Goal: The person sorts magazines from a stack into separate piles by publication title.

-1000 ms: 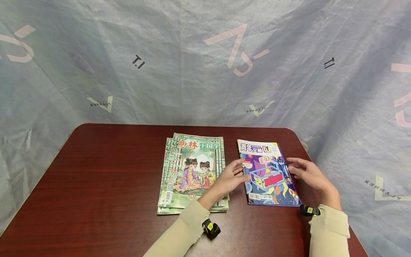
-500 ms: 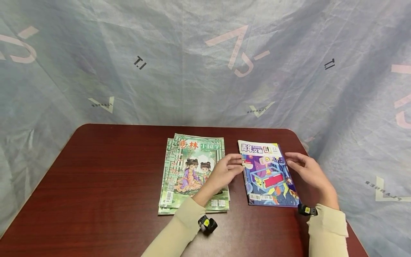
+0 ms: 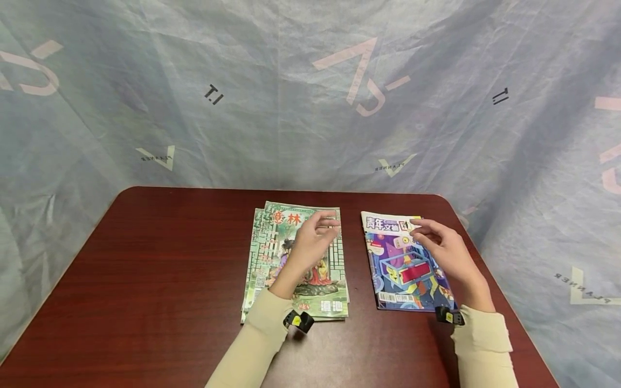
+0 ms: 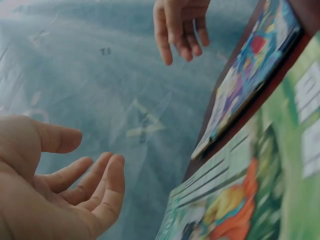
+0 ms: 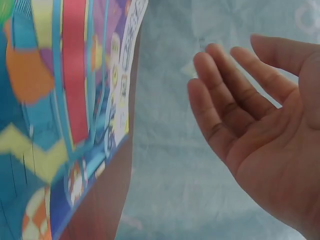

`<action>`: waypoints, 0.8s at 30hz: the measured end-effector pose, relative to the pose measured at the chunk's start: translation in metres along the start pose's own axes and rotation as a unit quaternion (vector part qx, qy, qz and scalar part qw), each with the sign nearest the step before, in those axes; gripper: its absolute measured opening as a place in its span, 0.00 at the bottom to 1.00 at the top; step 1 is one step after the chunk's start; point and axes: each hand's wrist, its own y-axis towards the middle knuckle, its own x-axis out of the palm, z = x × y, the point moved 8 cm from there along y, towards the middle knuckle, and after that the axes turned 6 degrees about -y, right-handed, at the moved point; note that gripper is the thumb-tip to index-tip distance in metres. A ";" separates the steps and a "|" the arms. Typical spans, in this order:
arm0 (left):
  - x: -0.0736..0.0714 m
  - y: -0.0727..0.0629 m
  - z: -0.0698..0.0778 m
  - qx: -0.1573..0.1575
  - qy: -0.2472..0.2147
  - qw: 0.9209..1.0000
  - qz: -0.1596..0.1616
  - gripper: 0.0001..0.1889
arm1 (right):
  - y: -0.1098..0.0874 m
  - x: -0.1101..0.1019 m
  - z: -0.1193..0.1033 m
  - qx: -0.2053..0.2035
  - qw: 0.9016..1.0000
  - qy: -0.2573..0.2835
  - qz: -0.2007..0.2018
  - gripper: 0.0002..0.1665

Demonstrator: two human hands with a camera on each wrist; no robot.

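Observation:
A stack of green magazines (image 3: 315,307) lies mid-table, its top cover showing figures in robes. My left hand (image 3: 314,240) hovers over the upper right of that stack, fingers relaxed and holding nothing. To the right lies a purple magazine (image 3: 405,269) with a white title band. Above its right edge is my right hand (image 3: 446,248), its fingers loosely bent around no object. In the left wrist view, the palm and fingers of the left hand (image 4: 75,185) stand apart from the covers. The right wrist view has the right hand (image 5: 265,110) beside the purple magazine (image 5: 75,90), with a gap between them.
The dark red wooden table (image 3: 145,280) has rounded far corners. A grey printed cloth (image 3: 271,108) hangs behind it and along both sides. A narrow strip of tabletop separates the green stack from the purple magazine. Black straps with yellow marks sit at both wrists.
My left hand has drawn back leftward from the purple magazine's left edge to over the green stack. My right hand has shifted left and slightly up, over the purple magazine's right side. The magazines stay put.

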 end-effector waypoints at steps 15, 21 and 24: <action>-0.065 0.000 0.007 -0.029 0.160 0.985 0.055 0.21 | 0.008 0.039 -0.045 -0.074 0.996 0.057 0.004 0.21; -0.086 -0.001 0.001 -0.056 0.196 0.977 0.060 0.23 | 0.010 0.058 -0.058 -0.059 0.993 0.099 -0.016 0.21; -0.099 -0.002 -0.004 -0.075 0.210 0.973 0.065 0.23 | 0.011 0.069 -0.065 -0.048 0.991 0.125 -0.025 0.21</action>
